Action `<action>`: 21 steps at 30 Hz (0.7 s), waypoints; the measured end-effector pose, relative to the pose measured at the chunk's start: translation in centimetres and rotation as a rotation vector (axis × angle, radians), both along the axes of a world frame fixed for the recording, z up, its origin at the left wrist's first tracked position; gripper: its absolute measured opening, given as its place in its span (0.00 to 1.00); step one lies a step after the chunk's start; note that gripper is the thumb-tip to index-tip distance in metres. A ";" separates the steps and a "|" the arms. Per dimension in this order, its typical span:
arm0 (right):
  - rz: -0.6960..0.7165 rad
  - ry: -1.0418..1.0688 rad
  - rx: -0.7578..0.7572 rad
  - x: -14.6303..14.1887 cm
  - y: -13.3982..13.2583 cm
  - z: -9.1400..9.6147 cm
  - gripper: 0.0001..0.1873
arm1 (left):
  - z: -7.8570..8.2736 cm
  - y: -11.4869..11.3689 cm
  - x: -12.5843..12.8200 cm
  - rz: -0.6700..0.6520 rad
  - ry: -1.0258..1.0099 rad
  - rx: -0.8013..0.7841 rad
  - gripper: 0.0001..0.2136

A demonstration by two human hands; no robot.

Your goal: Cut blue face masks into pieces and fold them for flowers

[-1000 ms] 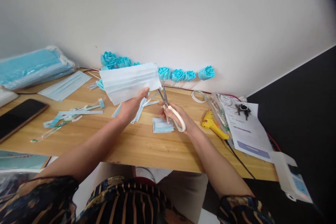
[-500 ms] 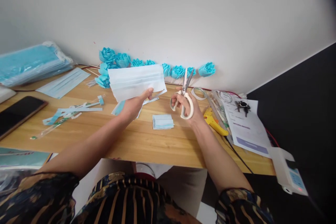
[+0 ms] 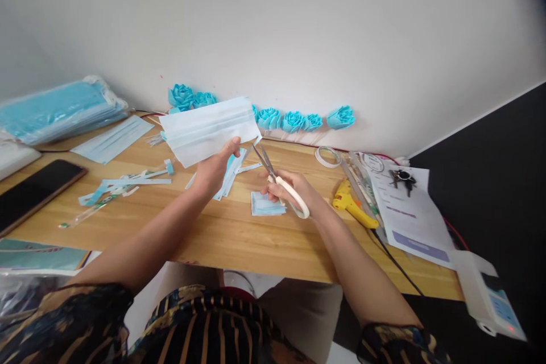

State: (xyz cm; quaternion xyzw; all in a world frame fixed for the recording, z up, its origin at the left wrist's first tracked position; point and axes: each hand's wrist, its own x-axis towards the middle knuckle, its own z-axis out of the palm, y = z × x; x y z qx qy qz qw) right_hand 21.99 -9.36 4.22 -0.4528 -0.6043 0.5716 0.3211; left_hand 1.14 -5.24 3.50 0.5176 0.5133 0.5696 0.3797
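My left hand (image 3: 215,168) pinches a white pleated face mask (image 3: 207,129) by its lower edge and holds it up over the wooden desk (image 3: 222,227). My right hand (image 3: 294,190) grips white-handled scissors (image 3: 277,179), whose blades are parted and point up-left at the mask's lower right corner. Below the scissors a small folded blue mask piece (image 3: 267,205) lies flat on the desk. Cut blue strips (image 3: 230,168) lie under my left hand.
Blue fabric flowers (image 3: 294,119) line the wall. A yellow glue gun (image 3: 354,207), tape roll (image 3: 327,156), papers with keys (image 3: 403,199) lie right. Left: strip scraps (image 3: 123,185), a phone (image 3: 34,190), a flat mask (image 3: 113,136), a bagged mask stack (image 3: 60,108).
Half a second ago the scissors pointed upward, away from the mask. My right hand has swung them down and left, back to the mask's lower right corner.
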 end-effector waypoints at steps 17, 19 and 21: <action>-0.045 0.104 0.112 -0.2 0.4 -1.5 0.37 | -0.2 -2.0 1.5 -0.125 0.063 -0.010 0.19; -0.046 0.098 0.115 -0.2 0.4 -1.4 0.39 | -0.2 -2.0 1.5 -0.127 0.060 -0.022 0.19; -0.048 0.094 0.116 -0.2 0.4 -1.4 0.40 | -0.1 -2.1 1.5 -0.131 0.061 -0.041 0.18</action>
